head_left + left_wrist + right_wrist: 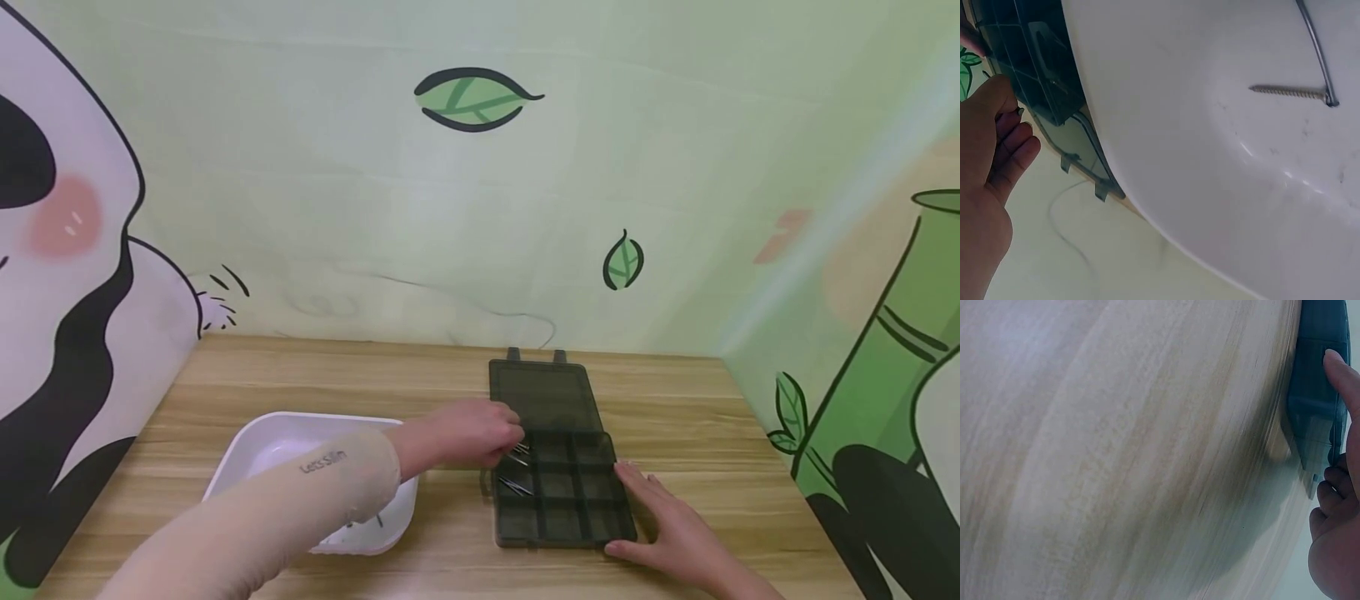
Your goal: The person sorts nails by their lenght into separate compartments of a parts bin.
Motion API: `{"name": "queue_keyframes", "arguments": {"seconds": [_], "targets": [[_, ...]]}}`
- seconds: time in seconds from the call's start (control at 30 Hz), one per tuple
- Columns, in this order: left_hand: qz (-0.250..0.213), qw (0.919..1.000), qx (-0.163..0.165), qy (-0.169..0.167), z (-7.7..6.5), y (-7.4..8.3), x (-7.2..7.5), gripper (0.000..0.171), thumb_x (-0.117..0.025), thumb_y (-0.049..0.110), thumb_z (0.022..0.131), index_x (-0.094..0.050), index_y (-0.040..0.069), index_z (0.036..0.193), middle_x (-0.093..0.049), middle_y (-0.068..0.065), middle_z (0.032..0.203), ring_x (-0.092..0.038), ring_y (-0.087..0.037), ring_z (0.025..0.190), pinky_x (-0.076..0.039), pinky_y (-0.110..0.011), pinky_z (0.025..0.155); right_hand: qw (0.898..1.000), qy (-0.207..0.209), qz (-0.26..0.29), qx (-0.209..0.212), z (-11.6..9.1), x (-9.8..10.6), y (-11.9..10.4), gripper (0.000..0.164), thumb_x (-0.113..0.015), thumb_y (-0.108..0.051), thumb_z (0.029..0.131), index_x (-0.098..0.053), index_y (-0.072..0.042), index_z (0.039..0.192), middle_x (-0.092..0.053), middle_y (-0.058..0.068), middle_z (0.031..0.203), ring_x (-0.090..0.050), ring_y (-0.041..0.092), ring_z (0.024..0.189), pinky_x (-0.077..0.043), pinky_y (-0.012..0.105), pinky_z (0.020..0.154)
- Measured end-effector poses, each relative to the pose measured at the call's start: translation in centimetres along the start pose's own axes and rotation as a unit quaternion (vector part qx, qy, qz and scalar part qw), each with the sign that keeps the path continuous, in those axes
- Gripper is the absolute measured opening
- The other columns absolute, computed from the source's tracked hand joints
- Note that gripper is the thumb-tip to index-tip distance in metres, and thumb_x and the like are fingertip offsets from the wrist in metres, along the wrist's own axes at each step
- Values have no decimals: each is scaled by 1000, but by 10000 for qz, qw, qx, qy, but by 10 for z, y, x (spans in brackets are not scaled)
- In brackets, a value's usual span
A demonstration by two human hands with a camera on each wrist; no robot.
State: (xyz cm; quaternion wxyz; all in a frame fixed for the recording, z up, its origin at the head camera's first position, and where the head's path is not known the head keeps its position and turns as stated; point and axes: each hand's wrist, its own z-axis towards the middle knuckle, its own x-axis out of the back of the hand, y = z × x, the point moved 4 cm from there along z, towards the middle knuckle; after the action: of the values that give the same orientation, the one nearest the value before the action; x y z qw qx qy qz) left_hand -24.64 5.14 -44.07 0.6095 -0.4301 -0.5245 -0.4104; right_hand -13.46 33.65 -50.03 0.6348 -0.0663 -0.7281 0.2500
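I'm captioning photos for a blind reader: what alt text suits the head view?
A person's left hand is over the left edge of an open, dark divided box with thin metal pieces in it; the right hand touches the box's right side. A white tray stands left of it on the wooden table, partly behind the left sleeve.

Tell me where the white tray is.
In the head view, the white tray sits left of the dark divided box on the wooden table, partly hidden by the left sleeve.
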Motion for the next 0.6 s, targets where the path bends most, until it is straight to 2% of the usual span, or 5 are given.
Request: {"name": "queue_keyframes", "arguments": {"seconds": [0.17, 0.37, 0.6], "targets": [[-78, 10000, -25, 1, 5, 3, -7, 16, -76, 7, 83, -64, 17, 80, -59, 6, 79, -61, -14, 78, -51, -27, 65, 10000, 30, 21, 44, -1, 0, -1, 108, -83, -64, 82, -41, -7, 164, -44, 19, 165, -44, 46, 149, -36, 61, 119], [-36, 10000, -58, -56, 7, 6, -13, 15, -72, 6, 85, -64, 18, 80, -56, 6, 78, -58, -14, 77, -48, -26, 64, 10000, -18, 53, -38, 0, -1, 0, 109, -83, -65, 82, -40, -8, 164, -43, 19, 166, -43, 46, 150, -35, 62, 119], [-19, 9999, -85, -61, 8, 9, -18, 15, -71, 6, 86, -63, 17, 80, -55, 6, 78, -58, -14, 77, -50, -25, 67, 9999, -35, 66, -71, 0, -1, 1, 110, -83, -66, 82, -40, -8, 165, -43, 20, 166, -42, 48, 150, -36, 63, 118]]}}
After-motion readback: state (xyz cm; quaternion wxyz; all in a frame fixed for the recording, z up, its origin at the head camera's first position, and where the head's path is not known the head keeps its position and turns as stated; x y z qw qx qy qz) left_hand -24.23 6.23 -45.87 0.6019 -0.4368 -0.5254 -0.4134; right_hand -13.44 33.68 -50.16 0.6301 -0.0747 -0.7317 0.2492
